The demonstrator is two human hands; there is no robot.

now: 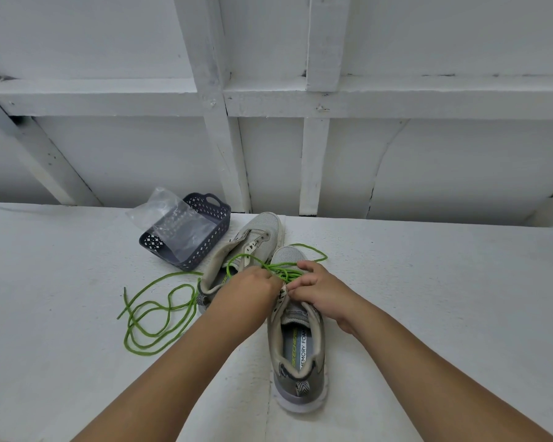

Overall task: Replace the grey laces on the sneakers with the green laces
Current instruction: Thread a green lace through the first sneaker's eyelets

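White painted bench (77, 362) against a white framed wall, pretty bare setup. Both hands are working the near sneaker (296, 342): the left hand (253, 287) and right hand (316, 290) have fingers curled in, pinching the green lace (281, 272) at the eyelets. Looks like threading is mid-way on this shoe. Next move probably needs the lace tip fed through the next eyelet and pulled even. The far sneaker (256, 237) looks unlaced; a second green lace (154, 317) lies loose beside it. Fingertips hide which eyelet is being worked. Can't spot the grey laces; the dark basket (216, 232) has a clear plastic bag (163, 212) over it.
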